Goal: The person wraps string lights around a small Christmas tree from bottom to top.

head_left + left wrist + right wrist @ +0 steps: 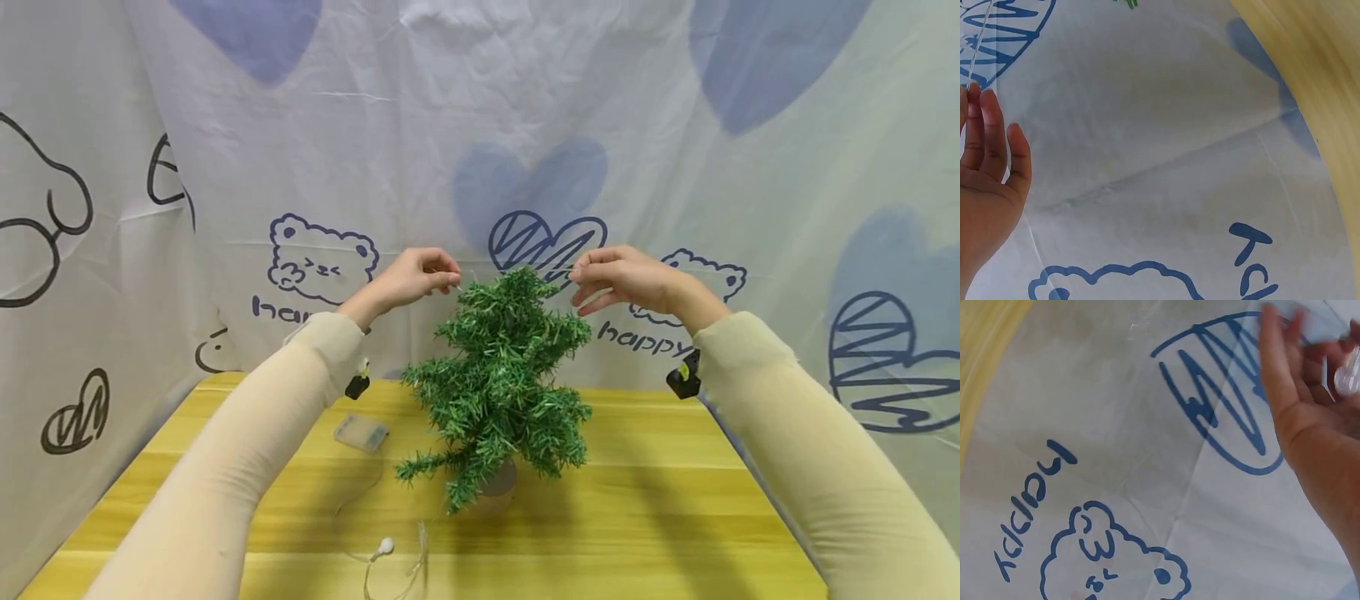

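A small green artificial Christmas tree stands upright in a pale pot. Beside its top on the left, my left hand pinches a thin clear wire between thumb and fingertips; the wire runs upward in the left wrist view. My right hand is raised at the right of the treetop, thumb and index finger together and the other fingers spread. In the right wrist view a clear, rounded piece, like a light bulb or coiled wire, shows at its fingers.
A clear flat box lies on the wooden table left of the tree. Thin clear wire with a small white round bulb lies near the front edge. A printed cloth hangs behind.
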The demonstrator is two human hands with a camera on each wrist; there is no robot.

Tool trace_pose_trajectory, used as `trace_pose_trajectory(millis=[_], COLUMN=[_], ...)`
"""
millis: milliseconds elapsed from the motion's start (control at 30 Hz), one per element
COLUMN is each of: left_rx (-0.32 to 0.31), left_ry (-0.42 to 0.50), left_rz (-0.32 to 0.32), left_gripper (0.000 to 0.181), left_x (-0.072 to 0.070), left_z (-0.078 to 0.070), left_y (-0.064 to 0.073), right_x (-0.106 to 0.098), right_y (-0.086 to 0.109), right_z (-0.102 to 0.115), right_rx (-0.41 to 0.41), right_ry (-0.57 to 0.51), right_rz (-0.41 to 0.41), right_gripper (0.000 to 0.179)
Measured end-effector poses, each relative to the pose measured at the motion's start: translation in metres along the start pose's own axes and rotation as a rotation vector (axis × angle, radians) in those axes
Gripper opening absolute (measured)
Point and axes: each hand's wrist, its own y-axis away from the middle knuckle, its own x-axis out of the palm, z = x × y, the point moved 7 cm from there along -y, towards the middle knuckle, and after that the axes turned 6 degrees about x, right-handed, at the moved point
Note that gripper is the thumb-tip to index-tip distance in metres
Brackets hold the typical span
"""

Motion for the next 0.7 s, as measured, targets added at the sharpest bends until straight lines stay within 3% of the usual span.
trace_pose_trajectory(millis=[133, 267, 367, 467, 567, 633, 700], left_rx=[0.015, 0.007, -0.003, -0.006, -0.015, -0.019, -0.022], left_ry=[0.016, 0.030, 0.036, 0.032, 0.020, 0.019, 0.018], left_rz=[-0.005, -0.032, -0.056, -0.065, -0.073, -0.083, -0.089], left_gripper=[0.029, 0.028, 0.028, 0.028, 0.030, 0.031, 0.032], left_x=[0.002, 0.001, -0.002, -0.003, -0.003, -0.003, -0.002], left_z=[-0.001, 0.001, 0.003, 0.003, 0.002, 0.003, 0.005], left_y=[0.001, 0.003, 0.006, 0.009, 0.012, 0.014, 0.016], right_x=[0.003, -0.002, -0.007, -0.010, -0.015, -0.021, -0.027], right_y=[0.007, 0.014, 0.019, 0.024, 0.030, 0.034, 0.038], right_z=[0.008, 0.012, 0.017, 0.028, 0.042, 0.048, 0.051], right_rx=[0.012, 0.080, 0.117, 0.058, 0.001, -0.006, -0.001], right_ry=[-0.049, 0.079, 0.314, 0.635, 0.922, 0.987, 0.955], right_rz=[0.067, 0.008, -0.053, -0.132, -0.279, -0.371, -0.423], right_gripper=[0.018, 0.020, 0.031, 0.031, 0.026, 0.026, 0.027])
